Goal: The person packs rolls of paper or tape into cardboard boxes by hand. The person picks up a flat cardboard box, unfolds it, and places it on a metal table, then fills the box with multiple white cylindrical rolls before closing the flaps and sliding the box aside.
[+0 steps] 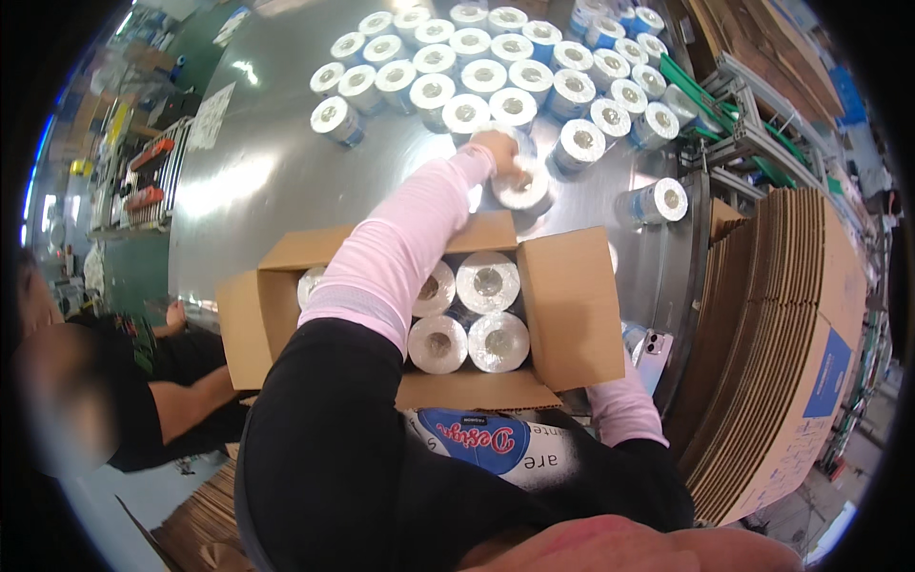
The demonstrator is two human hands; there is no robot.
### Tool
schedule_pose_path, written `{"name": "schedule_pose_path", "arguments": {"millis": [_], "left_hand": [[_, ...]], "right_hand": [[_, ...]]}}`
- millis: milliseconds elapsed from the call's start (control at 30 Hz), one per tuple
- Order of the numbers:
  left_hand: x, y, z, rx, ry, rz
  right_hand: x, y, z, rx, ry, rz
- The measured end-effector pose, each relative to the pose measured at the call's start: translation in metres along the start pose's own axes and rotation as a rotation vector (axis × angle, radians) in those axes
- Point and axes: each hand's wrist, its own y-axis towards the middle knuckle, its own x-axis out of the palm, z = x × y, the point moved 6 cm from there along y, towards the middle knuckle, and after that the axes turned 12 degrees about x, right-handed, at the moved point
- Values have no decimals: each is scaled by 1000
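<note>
My left arm, in a pink sleeve cover, stretches across the open cardboard box (pixel 577 310). Beyond the box's far edge, my left hand (pixel 498 154) is closed on a plastic-wrapped white roll (pixel 520 189). Inside the box, several white rolls (pixel 488 282) stand upright with their cores facing up; my arm covers part of the left side. My right forearm (pixel 624 410) comes up at the box's right side. The box flap hides my right hand, so its fingers do not show.
Many upright rolls (pixel 484 76) crowd the far part of the metal table (pixel 257 143). One roll (pixel 658 202) lies apart at right. A smartphone (pixel 652 358) is beside the box. Flattened cartons (pixel 772 324) are stacked at right. Another person (pixel 181 405) is at left.
</note>
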Motion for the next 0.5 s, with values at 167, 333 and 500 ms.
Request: {"name": "schedule_pose_path", "arguments": {"millis": [167, 333, 500], "left_hand": [[-92, -118, -15, 157, -890, 698], [-124, -306, -4, 266, -1161, 645], [-78, -442, -10, 260, -940, 160]], "right_hand": [[-39, 37, 37, 350, 656, -497], [-222, 126, -29, 509, 1966, -536], [-332, 107, -187, -352, 1383, -1220]]}}
